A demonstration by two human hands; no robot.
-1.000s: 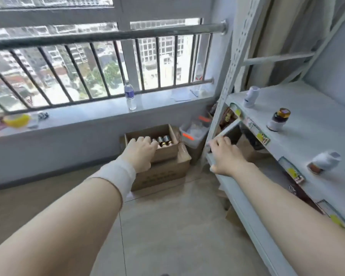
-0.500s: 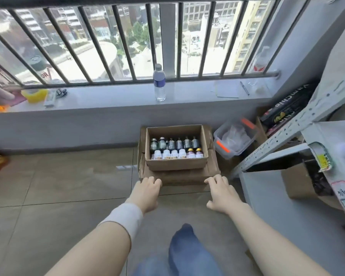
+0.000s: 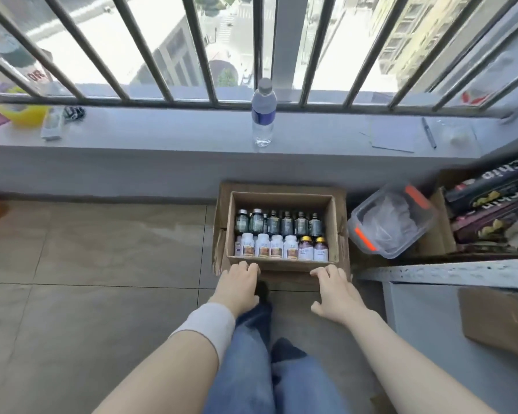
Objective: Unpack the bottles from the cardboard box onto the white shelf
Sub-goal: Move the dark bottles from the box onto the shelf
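Observation:
An open cardboard box [image 3: 332,222] sits on the floor under the window ledge, on top of a larger flat box [image 3: 281,188]. Inside stand several bottles: a back row of dark bottles [image 3: 277,224] and a front row of white bottles [image 3: 266,245] with two gold-capped ones [image 3: 313,248] at its right end. My left hand [image 3: 237,286], with a white wristband, hovers just before the box's near left corner, fingers relaxed. My right hand [image 3: 337,291] is near the right corner, fingers spread, holding nothing. The white shelf [image 3: 449,271] shows only at the right edge.
A clear water bottle [image 3: 263,113] stands on the grey window ledge [image 3: 162,131] behind the box. A clear plastic tub with orange clips [image 3: 392,219] leans right of the box. Dark snack cartons [image 3: 491,201] and a brown box [image 3: 497,321] sit under the shelf. My jeans-clad legs [image 3: 269,363] are below.
My view has dropped lower and closer to the box. Both hands have come nearer its front edge; they still hold nothing.

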